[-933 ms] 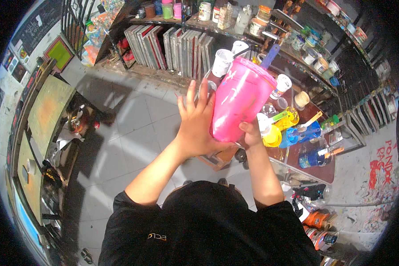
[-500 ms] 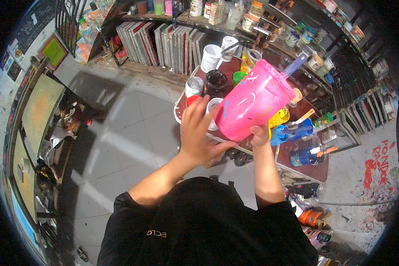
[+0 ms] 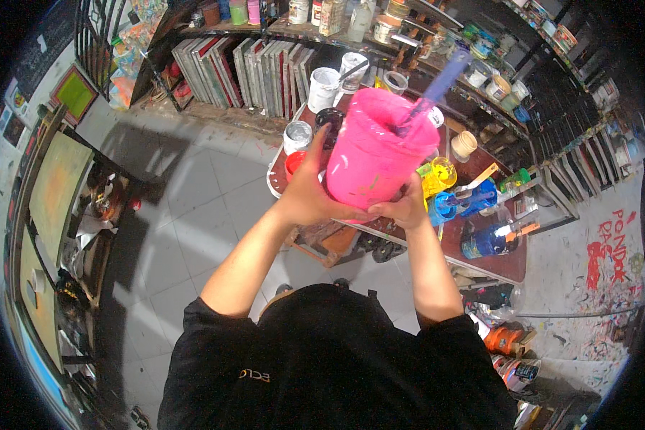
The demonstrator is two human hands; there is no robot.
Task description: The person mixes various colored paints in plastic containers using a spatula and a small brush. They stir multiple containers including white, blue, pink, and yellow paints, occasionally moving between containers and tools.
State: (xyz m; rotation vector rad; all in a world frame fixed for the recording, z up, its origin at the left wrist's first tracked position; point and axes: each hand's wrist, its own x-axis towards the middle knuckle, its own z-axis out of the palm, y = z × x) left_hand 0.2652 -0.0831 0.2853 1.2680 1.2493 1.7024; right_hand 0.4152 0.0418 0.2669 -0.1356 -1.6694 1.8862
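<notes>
Between both hands I hold a bright pink paint tub (image 3: 376, 158), its open top tilted up and away to the right. A bluish-purple stirring stick (image 3: 441, 82) leans out of the pink paint over the rim. My left hand (image 3: 304, 193) is wrapped round the tub's left side, and its thumb lies under the lower part. My right hand (image 3: 406, 206) grips the lower right side, with most of its fingers hidden behind the tub. The tub is held above the dark red table (image 3: 498, 261).
Close by on the table stand white paint tubs (image 3: 324, 89), a red tub (image 3: 294, 163), a yellow paint cup (image 3: 441, 173) and blue paint containers (image 3: 480, 197). Framed screens (image 3: 272, 75) stand upright behind. Shelves of jars line the back. A long bench (image 3: 50, 179) runs along the left.
My left hand has closed onto the tub's side, where its fingers were apart from it before. The tub has shifted left and turned more upright, showing more of its open top.
</notes>
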